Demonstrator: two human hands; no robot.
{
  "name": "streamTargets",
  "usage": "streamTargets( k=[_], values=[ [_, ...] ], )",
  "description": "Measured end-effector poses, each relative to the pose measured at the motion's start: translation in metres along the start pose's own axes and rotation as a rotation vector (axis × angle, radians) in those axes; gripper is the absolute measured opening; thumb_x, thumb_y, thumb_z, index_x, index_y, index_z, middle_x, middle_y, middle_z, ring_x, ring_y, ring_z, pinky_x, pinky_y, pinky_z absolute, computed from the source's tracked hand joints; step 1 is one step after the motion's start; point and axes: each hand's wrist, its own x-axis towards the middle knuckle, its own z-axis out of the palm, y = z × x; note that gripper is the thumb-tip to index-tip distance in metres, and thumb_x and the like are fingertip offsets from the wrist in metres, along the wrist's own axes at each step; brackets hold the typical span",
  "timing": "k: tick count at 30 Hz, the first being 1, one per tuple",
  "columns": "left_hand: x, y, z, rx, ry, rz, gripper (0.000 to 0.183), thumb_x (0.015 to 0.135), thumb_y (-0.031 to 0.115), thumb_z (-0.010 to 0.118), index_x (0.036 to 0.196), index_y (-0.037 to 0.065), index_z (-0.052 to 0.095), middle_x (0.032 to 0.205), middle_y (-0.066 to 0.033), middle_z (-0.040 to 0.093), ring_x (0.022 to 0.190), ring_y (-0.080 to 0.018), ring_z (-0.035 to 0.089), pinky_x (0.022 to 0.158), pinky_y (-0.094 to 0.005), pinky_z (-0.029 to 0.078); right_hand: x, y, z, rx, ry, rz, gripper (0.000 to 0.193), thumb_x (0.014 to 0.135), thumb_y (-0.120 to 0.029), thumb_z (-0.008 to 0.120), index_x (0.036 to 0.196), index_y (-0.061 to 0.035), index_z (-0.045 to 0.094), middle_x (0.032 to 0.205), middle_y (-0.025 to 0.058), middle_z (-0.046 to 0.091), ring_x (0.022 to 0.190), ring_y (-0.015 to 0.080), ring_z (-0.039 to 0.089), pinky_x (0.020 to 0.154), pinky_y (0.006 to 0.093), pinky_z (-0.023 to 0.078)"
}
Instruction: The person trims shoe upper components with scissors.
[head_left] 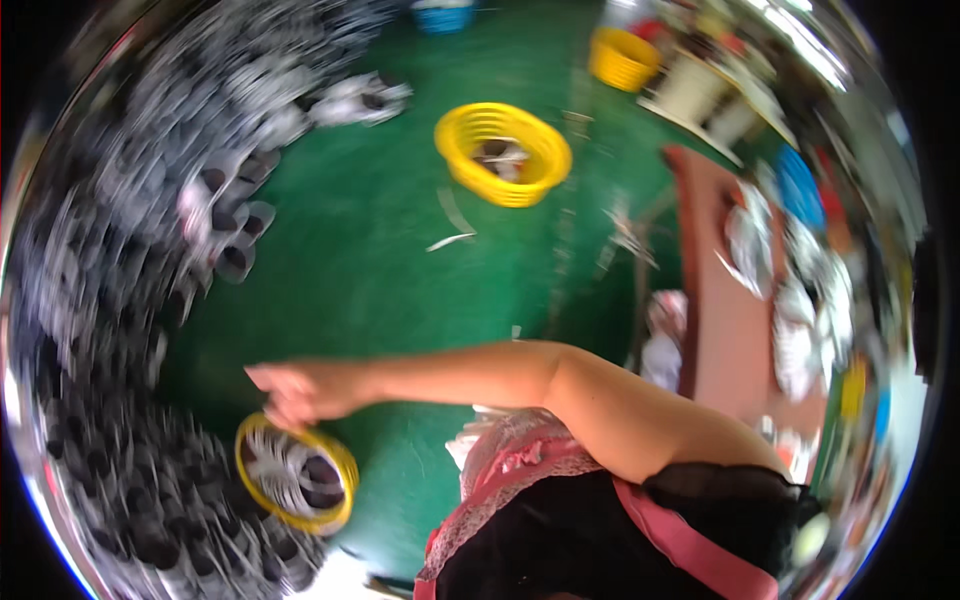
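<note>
My right arm, bare below a sheer black sleeve, reaches across to the left. My right hand [305, 392] is at the upper rim of a round yellow basket [352, 490], its lower fingers bent onto the rim while one finger points outward. Dark and pale shoes [300, 478] seem to fill that basket, though blur hides their detail. Against the basket's left side spreads a large heap of grey and black shoes [150, 510]. My left hand does not show.
Farther off on the green floor [340, 270] stands another yellow basket [540, 150] with a few items inside. A reddish-brown bench [720, 250] with white bundles runs along the right. Another yellow basket [622, 62] and a blue container [442, 15] lie at the back.
</note>
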Motion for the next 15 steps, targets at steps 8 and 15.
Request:
streamTargets(
  k=[8, 15],
  values=[
    [0.123, 0.102, -0.201, 0.136, -0.239, 0.526, 0.019, 0.098, 0.022, 0.061, 0.100, 0.009, 0.074, 0.086, -0.0066, 0.067, 0.078, -0.0257, 0.063, 0.067, -0.0394, 0.052, -0.661, 0.002, 0.075, -0.756, 1.091, 1.426, 0.033, 0.089, -0.037, 0.064, 0.103, -0.0104, 0.078, 0.104, 0.0158, 0.077, 0.095, 0.0393, 0.074, 0.080, 0.0490, 0.061],
    [0.238, 0.410, -0.207, 0.146, -0.574, 0.691, 0.014, 0.098, 0.020, 0.062, 0.098, 0.009, 0.071, 0.080, -0.0029, 0.059, 0.068, -0.0216, 0.055, 0.060, -0.0365, 0.048, -0.849, -0.158, 0.373, -0.984, 3.107, -0.353, 0.030, 0.098, -0.028, 0.065, 0.118, -0.0053, 0.066, 0.091, 0.0196, 0.072, 0.077, 0.0333, 0.070, 0.071, 0.0455, 0.055]
  ],
)
